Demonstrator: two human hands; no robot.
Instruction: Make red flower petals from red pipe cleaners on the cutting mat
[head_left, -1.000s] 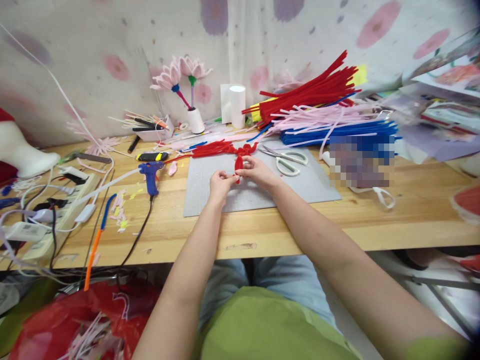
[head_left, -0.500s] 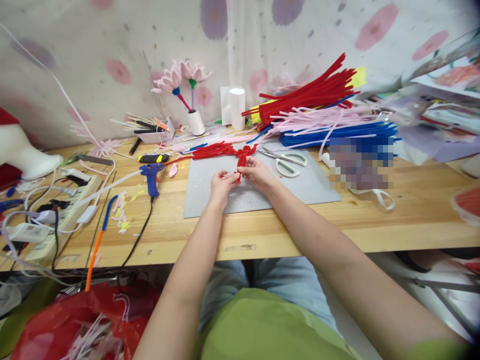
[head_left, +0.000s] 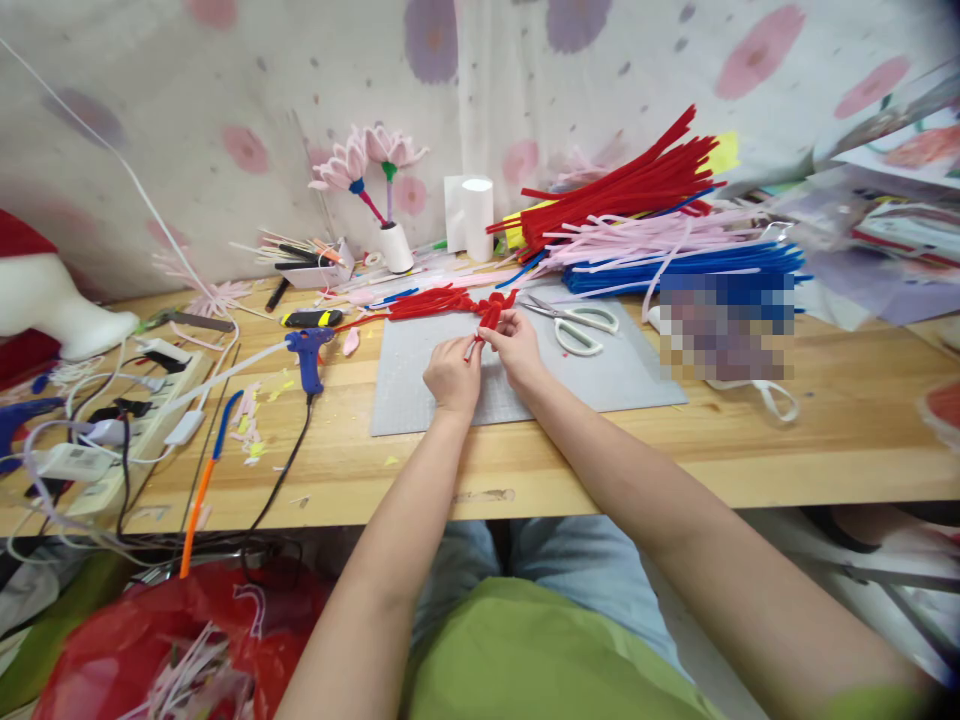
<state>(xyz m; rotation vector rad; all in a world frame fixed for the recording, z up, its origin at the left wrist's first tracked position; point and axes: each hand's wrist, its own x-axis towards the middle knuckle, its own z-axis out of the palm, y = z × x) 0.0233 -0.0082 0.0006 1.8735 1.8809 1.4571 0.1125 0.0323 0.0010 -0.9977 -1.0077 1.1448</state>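
My left hand (head_left: 452, 374) and my right hand (head_left: 515, 345) meet over a grey cutting mat (head_left: 615, 375) on the wooden table (head_left: 825, 440). Between their fingertips they pinch a small folded piece of red pipe cleaner (head_left: 489, 315); its lower end is hidden by my fingers. Just behind the hands lies a bundle of bent red pipe cleaners (head_left: 431, 300). White-handled scissors (head_left: 577, 325) rest on the mat to the right of my right hand.
A blue glue gun (head_left: 309, 352) with a black cord lies left of the mat, beside a power strip (head_left: 150, 425) and tangled cables. Stacks of red, pink and blue pipe cleaners (head_left: 660, 225) fill the back right. Pink pipe-cleaner flowers (head_left: 367, 160) stand in a white holder.
Both hands have shifted slightly right and away, and the left hand has closed up against the right. The red piece now sticks up between the fingertips.
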